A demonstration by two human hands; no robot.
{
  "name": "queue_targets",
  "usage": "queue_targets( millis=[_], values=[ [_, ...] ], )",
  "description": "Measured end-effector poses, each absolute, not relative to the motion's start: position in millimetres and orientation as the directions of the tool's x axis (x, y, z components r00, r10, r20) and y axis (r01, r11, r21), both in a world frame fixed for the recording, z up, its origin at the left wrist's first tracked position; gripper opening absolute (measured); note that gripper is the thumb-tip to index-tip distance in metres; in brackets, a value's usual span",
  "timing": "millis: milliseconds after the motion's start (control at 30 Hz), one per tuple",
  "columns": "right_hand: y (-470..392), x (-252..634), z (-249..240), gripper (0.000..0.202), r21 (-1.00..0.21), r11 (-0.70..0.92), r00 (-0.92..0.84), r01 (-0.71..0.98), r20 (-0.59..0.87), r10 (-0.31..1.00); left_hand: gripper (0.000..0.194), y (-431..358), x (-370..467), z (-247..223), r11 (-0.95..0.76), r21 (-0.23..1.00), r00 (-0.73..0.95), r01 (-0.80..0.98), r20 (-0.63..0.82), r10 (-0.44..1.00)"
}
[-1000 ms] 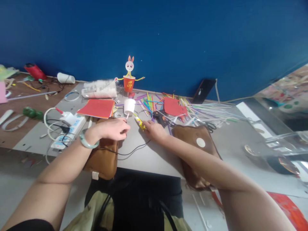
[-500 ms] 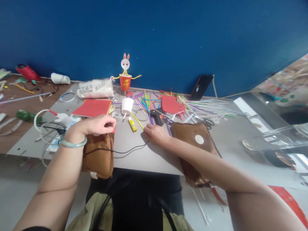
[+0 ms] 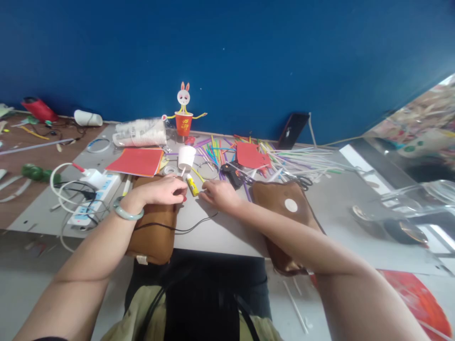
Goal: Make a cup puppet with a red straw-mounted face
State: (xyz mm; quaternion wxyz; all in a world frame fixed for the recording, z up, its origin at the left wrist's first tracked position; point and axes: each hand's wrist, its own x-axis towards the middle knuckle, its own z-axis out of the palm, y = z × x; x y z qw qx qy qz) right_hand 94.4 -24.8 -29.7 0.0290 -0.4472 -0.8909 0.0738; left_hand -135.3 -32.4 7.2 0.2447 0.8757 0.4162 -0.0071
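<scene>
My left hand (image 3: 165,191), with a bangle at the wrist, is closed in a pinch above a brown cushion. A small red piece (image 3: 184,199) shows under its fingertips. My right hand (image 3: 221,193) rests on the table with curled fingers; what they hold, if anything, is hidden. Between the hands lies a yellow glue stick (image 3: 192,185). Beyond it is a white paper cup (image 3: 186,157) with a white stick beneath it. A thin yellow stick (image 3: 197,174) runs towards my right fingers. At the back stands a red cup figure with a rabbit head (image 3: 184,118).
Brown cushions (image 3: 155,237) lie under both forearms, with a black cable between. A power strip (image 3: 97,199) and red paper (image 3: 137,161) are on the left. Colourful sticks (image 3: 215,149), a glue gun (image 3: 232,174), scissors (image 3: 304,182) and a phone (image 3: 293,131) are right of centre.
My left hand has moved right, carrying the small red piece towards the glue stick. My right hand has shifted slightly left, so the two hands are closer together.
</scene>
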Motion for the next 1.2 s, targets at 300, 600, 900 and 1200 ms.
queue_targets(
  millis=[300, 600, 900, 1200],
  values=[
    [-2, 55, -23, 0.029, -0.203, 0.397, -0.434, 0.895, -0.189, 0.881, 0.015, -32, -136, 11, -0.505, 0.504, 0.675, 0.701, -0.239, 0.698],
    [-20, 98, -34, 0.014, -0.481, 0.518, -0.544, 0.707, 0.098, 0.833, 0.016, -29, -139, 4, -0.522, 0.525, 0.693, 0.672, -0.195, 0.694],
    [-22, 106, -37, 0.013, -0.625, 0.506, -0.518, 0.595, 0.183, 0.836, 0.019, -30, -137, 3, -0.533, 0.530, 0.696, 0.660, -0.165, 0.699],
    [-1, 111, -37, 0.018, -0.680, 0.425, -0.385, 0.598, 0.222, 0.896, 0.021, -28, -138, -4, -0.533, 0.520, 0.691, 0.667, -0.163, 0.704]
  ],
)
